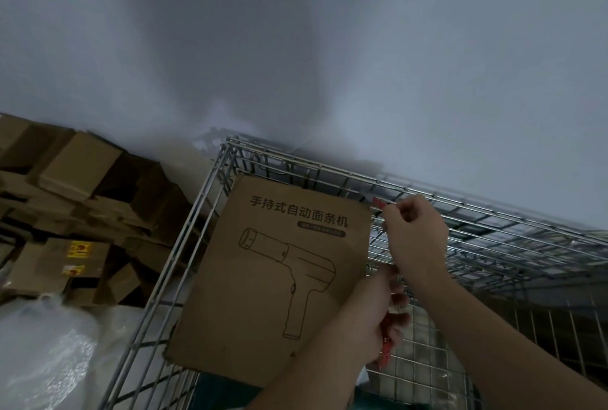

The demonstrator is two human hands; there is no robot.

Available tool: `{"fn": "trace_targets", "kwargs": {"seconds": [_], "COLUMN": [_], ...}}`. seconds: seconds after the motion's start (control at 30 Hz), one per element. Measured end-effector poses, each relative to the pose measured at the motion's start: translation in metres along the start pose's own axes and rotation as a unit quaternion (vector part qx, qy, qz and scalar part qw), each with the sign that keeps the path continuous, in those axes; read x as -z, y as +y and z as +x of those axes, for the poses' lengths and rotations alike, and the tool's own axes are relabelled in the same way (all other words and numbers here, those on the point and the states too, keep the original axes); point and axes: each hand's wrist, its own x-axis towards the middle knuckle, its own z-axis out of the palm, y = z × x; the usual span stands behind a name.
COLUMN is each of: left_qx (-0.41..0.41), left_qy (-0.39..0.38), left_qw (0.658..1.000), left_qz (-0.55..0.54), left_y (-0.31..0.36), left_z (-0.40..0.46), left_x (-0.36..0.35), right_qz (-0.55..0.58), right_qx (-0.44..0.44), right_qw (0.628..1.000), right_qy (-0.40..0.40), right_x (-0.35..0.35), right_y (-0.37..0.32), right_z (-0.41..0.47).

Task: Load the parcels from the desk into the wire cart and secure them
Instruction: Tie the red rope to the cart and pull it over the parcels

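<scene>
Left hand [371, 317]: nearest the camera, low in view, fingers curled round a red strap [385, 352] whose end hangs below the fist; the forearm comes in from the bottom edge.
Right hand [413, 232]: higher up, thumb and fingertips pinching the upper red end of the strap against the top wire of the cart.
Parcel [273, 274]: flat brown cardboard box with a line drawing of a gun-shaped appliance and printed Chinese characters; it stands tilted inside the wire cart, leaning toward the cart's left corner, just beside both hands.
Wire cart [204, 222]: silver metal mesh cage, open grid walls on the left and far sides, set close to the wall; something dark green shows under the parcel, too hidden to identify.
Cardboard boxes [79, 202]: loose brown pile outside the cart to the left, one carrying yellow stickers.
Plastic wrap [42, 353]: clear, crumpled, at lower left beside the cart.
Wall [296, 47]: plain, pale, filling the upper half.
</scene>
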Motion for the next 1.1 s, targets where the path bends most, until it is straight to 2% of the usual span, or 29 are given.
{"fn": "trace_targets", "kwargs": {"seconds": [0.33,0.57,0.73,0.87,0.93,1.03,1.1], "left_qx": [-0.028,-0.076,-0.083,-0.062,-0.060,-0.059,-0.057], "left_qy": [0.007,0.066,0.095,0.094,0.089,0.086,0.080], "left_qw": [1.000,0.993,0.987,0.989,0.991,0.992,0.993], "left_qz": [0.004,0.068,0.102,0.091,0.084,0.070,0.057], "left_y": [0.005,0.027,0.037,0.036,0.034,0.034,0.034], "left_z": [-0.009,-0.014,-0.016,-0.018,-0.016,-0.014,-0.014], "left_x": [-0.001,0.013,0.022,0.023,0.023,0.023,0.025], "right_qz": [0.003,-0.065,-0.046,0.033,0.037,0.015,0.033], "right_qx": [0.013,0.094,0.030,-0.102,-0.149,-0.160,-0.170], "right_qw": [0.999,0.990,0.985,0.964,0.948,0.935,0.935], "right_qy": [-0.031,-0.086,-0.163,-0.242,-0.279,-0.315,-0.309], "right_x": [-0.015,-0.031,-0.036,-0.041,-0.039,-0.036,-0.037], "right_y": [0.002,0.004,0.004,-0.009,-0.016,-0.023,-0.026], "right_z": [0.011,0.025,0.036,0.045,0.049,0.049,0.046]}}
